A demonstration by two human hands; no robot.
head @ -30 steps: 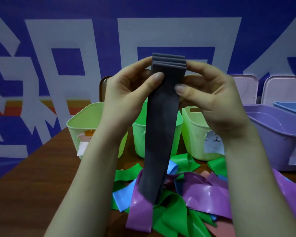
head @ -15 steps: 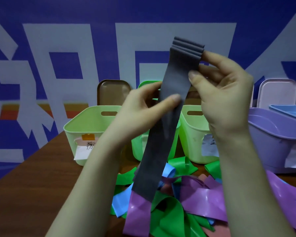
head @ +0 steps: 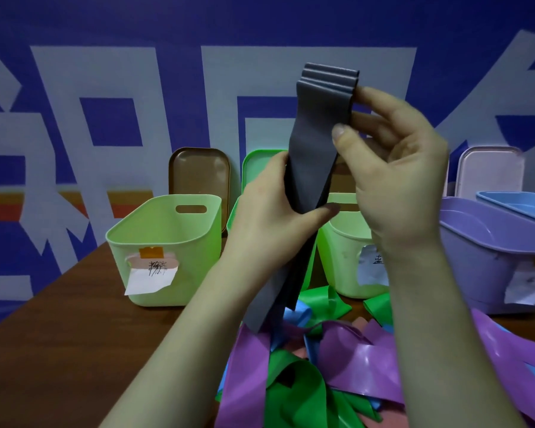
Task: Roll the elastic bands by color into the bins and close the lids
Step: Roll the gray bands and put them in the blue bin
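Note:
I hold a stack of grey elastic bands upright in front of me. My right hand pinches the stack near its top edge. My left hand grips it lower down, squeezing the bands together, and their ends hang toward the table. A heap of purple, green, blue and pink bands lies below. Three light green bins stand open in a row behind it, the middle one mostly hidden by my left hand. A purple bin and a blue bin stand at the right.
Lids lean against the blue wall behind the bins: a brown lid, a green lid and a pale pink lid. Paper labels are taped on the bins' fronts. The brown table runs to the left.
My right hand has lifted the top of the grey bands higher. My left hand has slid down the stack and closed around its middle.

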